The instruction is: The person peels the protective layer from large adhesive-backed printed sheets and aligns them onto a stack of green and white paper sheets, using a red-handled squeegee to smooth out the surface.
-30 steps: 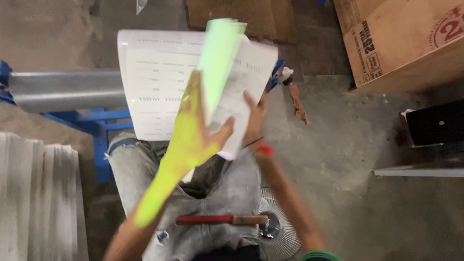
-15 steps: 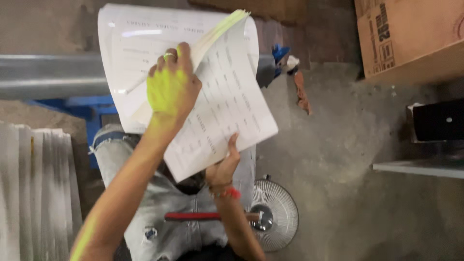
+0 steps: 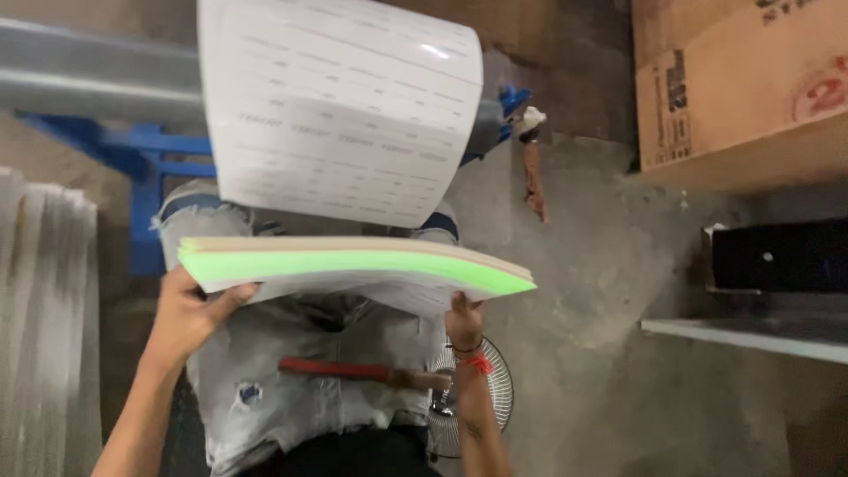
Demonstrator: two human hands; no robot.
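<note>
I look down at a thick pad of printed forms (image 3: 353,269) with green and cream page edges, held flat above my lap. My left hand (image 3: 190,309) grips its left corner from below. My right hand (image 3: 464,318), with a red band at the wrist, holds the underside at the right. One white printed sheet (image 3: 340,110) is lifted up and curls back over the pad's far side. A red-handled tool (image 3: 353,371) lies across my grey-jeaned thighs, under the pad.
A small fan with a wire guard (image 3: 490,397) stands on the concrete floor by my right leg. Cardboard boxes (image 3: 733,84) sit at the upper right, a black box (image 3: 777,256) below them. A blue metal frame (image 3: 146,168) and grey tube (image 3: 88,84) are at left, pale stacked sheets (image 3: 44,309) beside them.
The pad has dropped from tilted upright to lying flat. My left hand has moved from the top of the pages down to the pad's left corner. The top sheet now stands folded back.
</note>
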